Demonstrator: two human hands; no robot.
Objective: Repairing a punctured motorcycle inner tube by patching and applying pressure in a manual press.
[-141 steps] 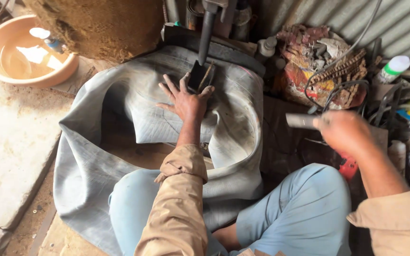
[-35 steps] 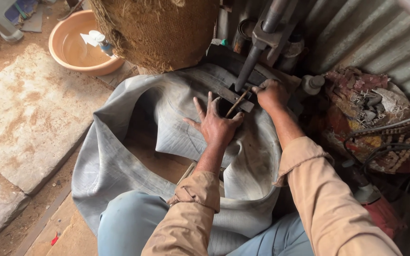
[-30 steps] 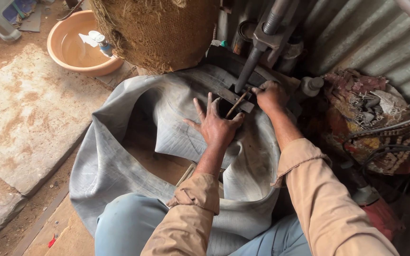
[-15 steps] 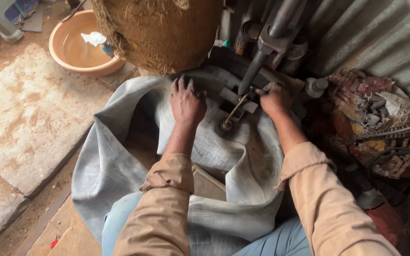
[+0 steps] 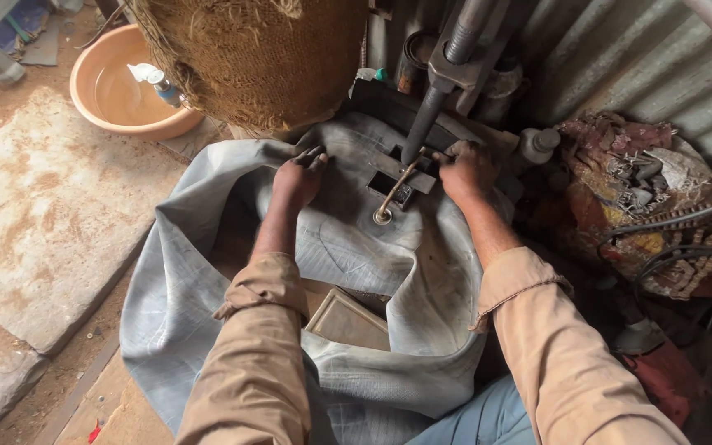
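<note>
Since the earlier frame, both hands are being shifted outward along the far edge of the grey inner tube (image 5: 348, 247). It is being spread across the lap and floor, under the metal press (image 5: 447, 74). Its far fold is being gripped by the left hand (image 5: 297, 177), fingers curled tight on the rubber. Just right of the brass valve stem (image 5: 393, 194), the right hand (image 5: 467, 169) is being closed on the tube edge. An orange basin (image 5: 117, 99) is being left far left.

A grey inner tube (image 5: 208, 272), tan sleeves (image 5: 257, 363), an orange basin (image 5: 117, 99), brown burlap (image 5: 249, 58).
</note>
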